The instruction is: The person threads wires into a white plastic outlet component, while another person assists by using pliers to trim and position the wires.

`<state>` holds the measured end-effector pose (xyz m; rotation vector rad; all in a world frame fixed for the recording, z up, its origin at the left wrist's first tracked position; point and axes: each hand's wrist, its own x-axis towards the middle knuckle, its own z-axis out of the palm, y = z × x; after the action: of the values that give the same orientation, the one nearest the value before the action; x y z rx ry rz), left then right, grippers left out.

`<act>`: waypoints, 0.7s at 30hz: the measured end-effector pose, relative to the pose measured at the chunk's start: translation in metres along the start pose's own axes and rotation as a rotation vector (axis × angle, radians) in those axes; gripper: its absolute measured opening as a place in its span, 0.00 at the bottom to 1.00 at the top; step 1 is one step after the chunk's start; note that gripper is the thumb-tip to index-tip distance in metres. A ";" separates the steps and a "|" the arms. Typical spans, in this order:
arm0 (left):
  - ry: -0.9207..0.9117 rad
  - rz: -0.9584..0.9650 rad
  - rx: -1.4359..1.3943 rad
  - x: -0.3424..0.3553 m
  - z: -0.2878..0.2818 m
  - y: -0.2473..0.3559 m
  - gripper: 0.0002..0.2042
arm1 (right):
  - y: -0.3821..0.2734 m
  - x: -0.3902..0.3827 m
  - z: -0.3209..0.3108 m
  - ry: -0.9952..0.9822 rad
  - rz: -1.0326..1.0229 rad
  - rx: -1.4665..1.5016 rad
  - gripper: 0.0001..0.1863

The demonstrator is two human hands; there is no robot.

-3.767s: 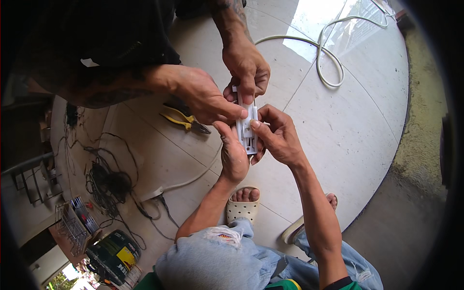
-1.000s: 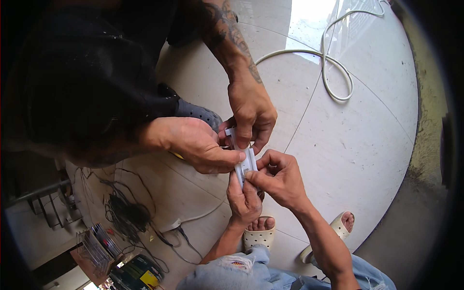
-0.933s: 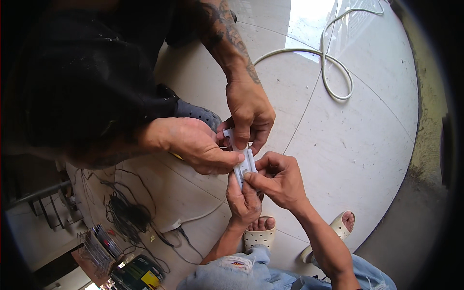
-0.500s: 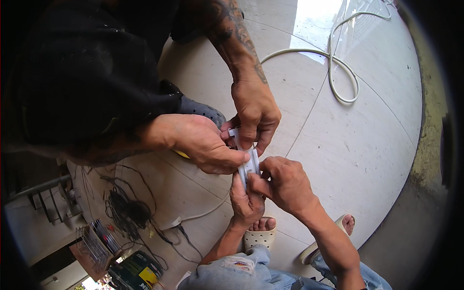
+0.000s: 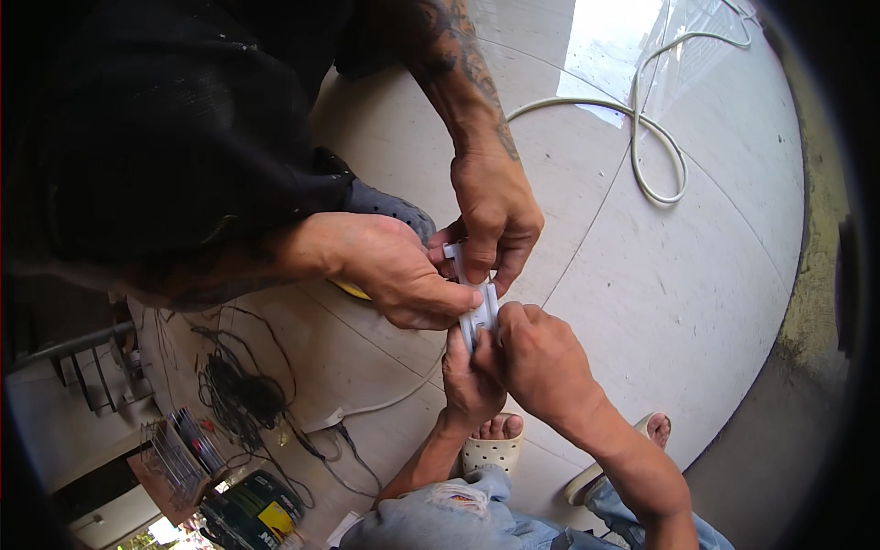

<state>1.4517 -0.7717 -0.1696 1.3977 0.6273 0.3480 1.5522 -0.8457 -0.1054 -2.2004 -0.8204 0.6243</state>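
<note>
A narrow white plastic housing (image 5: 478,316) with raised edges and a channel along it is in the middle, held up off the floor. My left hand (image 5: 469,390) grips its near end from below, thumb on its side. My right hand (image 5: 550,356) is closed at its right edge, fingertips pinched; whether they hold a small part is hidden. A co-worker's hand (image 5: 394,270) presses a thumb on the housing from the left. The co-worker's other hand (image 5: 498,206) pinches its far end, where a small white end piece (image 5: 450,250) sticks out.
A white cable (image 5: 634,137) loops over the tiled floor (image 5: 660,293) at the far right. At the lower left lie tangled black cords (image 5: 240,385), a wire rack (image 5: 174,463) and a dark green box (image 5: 252,513). The co-worker's dark shoe (image 5: 392,209) stands behind the hands.
My right fingers have curled in closer to the housing's near right edge, and the thumb has moved behind them. The whole view has shifted slightly; the co-worker's grip looks the same.
</note>
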 end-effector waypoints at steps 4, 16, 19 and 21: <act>0.001 -0.106 -0.229 0.001 0.002 0.009 0.12 | -0.004 0.002 0.002 -0.027 0.070 0.019 0.16; -0.055 0.173 0.327 -0.003 -0.001 0.003 0.12 | 0.000 -0.016 0.018 0.266 -0.073 0.237 0.10; 0.016 -0.235 -0.333 -0.001 0.002 0.009 0.11 | -0.005 -0.020 0.026 0.362 0.020 0.362 0.08; 0.006 -0.252 -0.383 -0.002 0.003 0.006 0.11 | -0.008 -0.021 0.030 0.396 0.035 0.367 0.08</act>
<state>1.4524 -0.7739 -0.1633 0.9400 0.6922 0.2541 1.5156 -0.8431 -0.1152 -1.9133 -0.4231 0.3062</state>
